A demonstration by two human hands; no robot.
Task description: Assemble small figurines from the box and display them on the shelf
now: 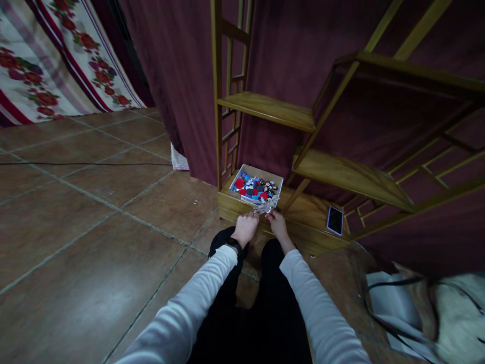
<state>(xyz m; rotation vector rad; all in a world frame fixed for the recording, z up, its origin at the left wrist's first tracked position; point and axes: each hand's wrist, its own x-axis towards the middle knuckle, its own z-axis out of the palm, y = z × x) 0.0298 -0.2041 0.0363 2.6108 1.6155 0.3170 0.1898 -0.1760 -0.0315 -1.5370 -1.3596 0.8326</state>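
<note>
My left hand [245, 227] is closed on one side of a clear, crinkled plastic bag [267, 205]. On the bag's other side, my right hand [277, 223] pinches it with the fingertips. The bag lies over the near right edge of a shallow cardboard box [279, 186]. Many small red, blue, dark and white pieces [254, 187] fill that box, too small to name. The box stands on the low wooden base of a shelf unit, just beyond my hands. Whether anything is inside the bag I cannot make out.
A wooden shelf unit [273, 108] rises before me, its slanted posts and shelves to the right. A phone [335, 220] lies on its base. Bags [424, 313] with dark straps sit on the floor at right. A cable [83, 164] crosses the tiles at left, near a curtain [166, 76].
</note>
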